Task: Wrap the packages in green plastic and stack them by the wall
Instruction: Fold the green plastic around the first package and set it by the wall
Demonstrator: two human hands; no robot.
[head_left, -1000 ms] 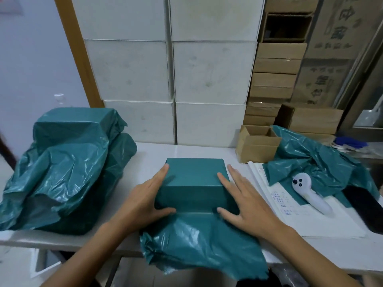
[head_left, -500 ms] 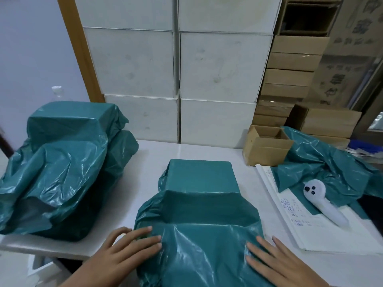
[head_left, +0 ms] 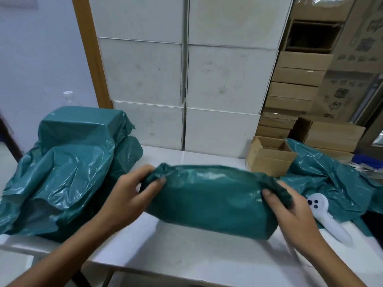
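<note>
A package wrapped in green plastic [head_left: 209,199] lies across the middle of the white table [head_left: 186,257], its plastic folded over it. My left hand [head_left: 132,193] pinches the bunched plastic at the package's left end. My right hand [head_left: 290,208] grips the gathered plastic at its right end. To the left, a pile of wrapped green packages [head_left: 66,166] sits at the table's left edge near the wall, with loose plastic hanging down.
White boxes [head_left: 186,79] are stacked against the wall behind the table. An open cardboard box [head_left: 269,156] and loose green plastic sheets [head_left: 335,179] lie at the right. A white handheld device [head_left: 327,216] rests beside my right hand. Brown cartons [head_left: 296,85] stand far right.
The loose plastic flap that hung over the table's front edge has been folded up over the package. Both hands moved from the flap to the package's two ends and closed on the plastic.
</note>
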